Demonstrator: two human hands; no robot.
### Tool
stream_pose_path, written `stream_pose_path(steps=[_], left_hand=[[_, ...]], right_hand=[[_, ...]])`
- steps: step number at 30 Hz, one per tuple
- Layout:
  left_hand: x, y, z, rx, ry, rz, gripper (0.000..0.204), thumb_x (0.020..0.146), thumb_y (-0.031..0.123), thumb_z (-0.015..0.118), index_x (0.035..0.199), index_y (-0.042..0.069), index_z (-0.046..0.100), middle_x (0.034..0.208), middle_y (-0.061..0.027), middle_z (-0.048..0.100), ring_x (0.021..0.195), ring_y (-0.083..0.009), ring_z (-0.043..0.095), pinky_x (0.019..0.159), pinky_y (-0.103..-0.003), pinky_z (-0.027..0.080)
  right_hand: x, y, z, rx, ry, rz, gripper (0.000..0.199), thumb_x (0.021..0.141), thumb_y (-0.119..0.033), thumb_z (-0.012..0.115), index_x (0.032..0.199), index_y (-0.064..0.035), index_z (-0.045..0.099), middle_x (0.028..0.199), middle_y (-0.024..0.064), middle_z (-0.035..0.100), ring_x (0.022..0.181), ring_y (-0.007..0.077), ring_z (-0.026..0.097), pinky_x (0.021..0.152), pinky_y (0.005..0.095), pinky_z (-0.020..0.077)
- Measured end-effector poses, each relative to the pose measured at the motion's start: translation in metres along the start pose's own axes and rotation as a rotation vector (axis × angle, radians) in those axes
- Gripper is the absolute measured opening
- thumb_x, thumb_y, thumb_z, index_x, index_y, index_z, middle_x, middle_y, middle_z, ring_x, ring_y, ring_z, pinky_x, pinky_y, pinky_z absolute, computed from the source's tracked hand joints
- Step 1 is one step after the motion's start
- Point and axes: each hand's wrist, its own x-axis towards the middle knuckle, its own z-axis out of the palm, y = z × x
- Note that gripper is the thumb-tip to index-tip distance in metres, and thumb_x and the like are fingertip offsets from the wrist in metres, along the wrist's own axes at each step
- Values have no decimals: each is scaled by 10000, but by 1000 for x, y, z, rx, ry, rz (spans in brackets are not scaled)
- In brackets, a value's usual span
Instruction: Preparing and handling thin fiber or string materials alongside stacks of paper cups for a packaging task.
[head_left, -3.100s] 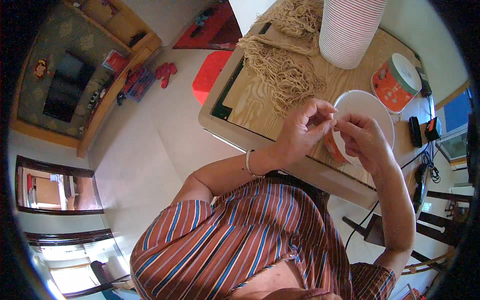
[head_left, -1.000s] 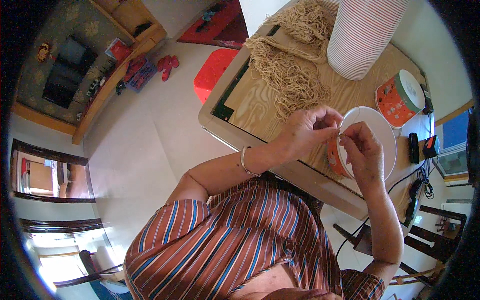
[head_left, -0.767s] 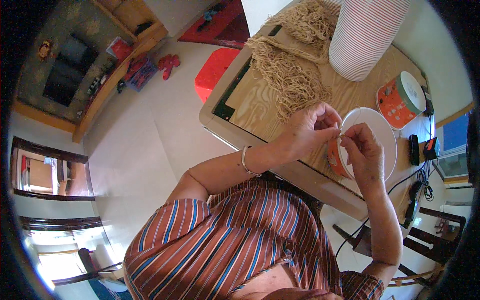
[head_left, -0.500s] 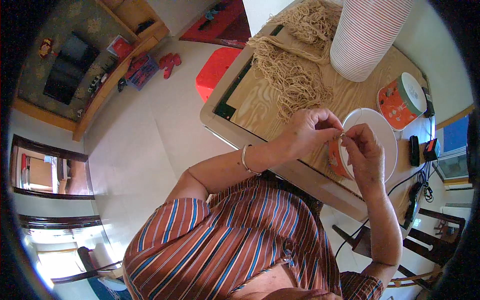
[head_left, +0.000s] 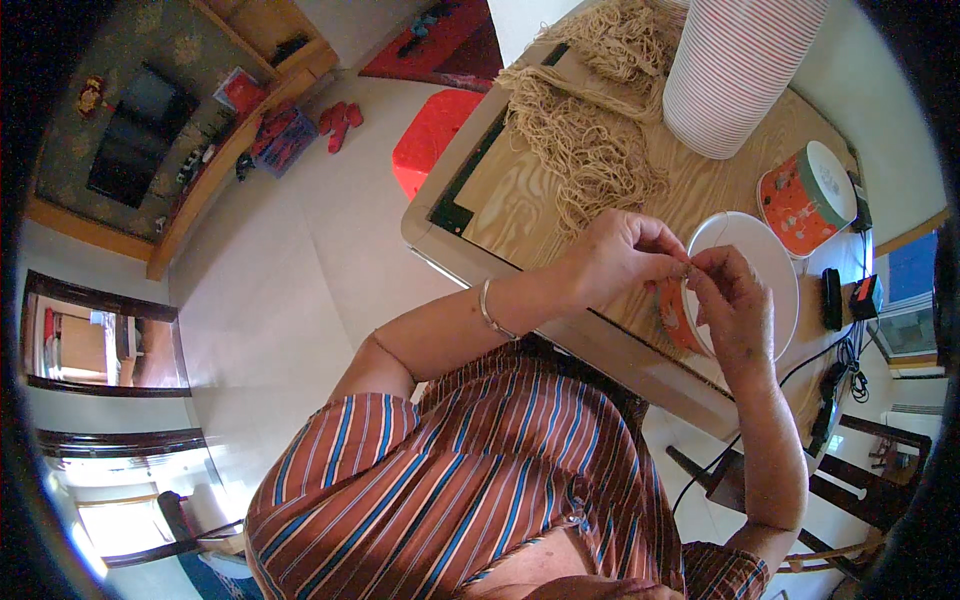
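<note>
Both hands meet at their fingertips over a paper bucket with an orange outside and a white inside. My left hand, below a bangled wrist, is closed in a pinch. Opposite it, my right hand pinches with thumb and forefinger, its other fingers curled. Between the fingertips is a small bit of thin tan string, mostly hidden by them. Just beyond my left hand, a loose tangled heap of tan string lies on the wood-patterned table.
A tall stack of white paper buckets stands on the far side of the table. To its right is an upturned orange bucket. Black cables and small dark devices line the right edge. A red stool stands beyond the table's left edge.
My hands stay together over the bucket, fingertips slightly shifted. The bit of string between them shows less now. The heap and the buckets keep their places on the table.
</note>
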Motion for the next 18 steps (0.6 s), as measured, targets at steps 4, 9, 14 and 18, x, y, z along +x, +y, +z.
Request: stream_pose_path(steps=[4,9,14,18], left_hand=[[1,0,-1,-104,-45,-55,134,861,99,679,954,4,665,822,-30,669,706,-86,608,654,-230,510],[2,-3,-1,-164,-63,-65,127,863,102,678,939,1,663,819,-33,667,708,-88,606,653,-226,506],[0,-5,0,-141,-49,-5,144,874,104,670,970,5,628,849,-33,659,725,-93,604,662,-229,505],[-1,-4,3,-91,-34,34,147,877,98,666,977,7,610,847,-34,653,724,-93,600,663,-233,506]], right_hand=[[1,1,0,8,-20,45,78,877,-101,638,867,-27,615,712,30,617,562,74,534,477,251,438],[3,4,-2,-18,-37,67,98,872,-113,646,850,-22,618,684,31,612,534,78,526,470,249,431],[6,2,-1,26,-74,131,139,886,-130,635,818,-13,604,630,3,571,488,60,483,440,234,386],[6,6,-2,-5,-70,80,149,895,-130,625,810,-11,597,625,-4,558,476,45,466,423,223,367]])
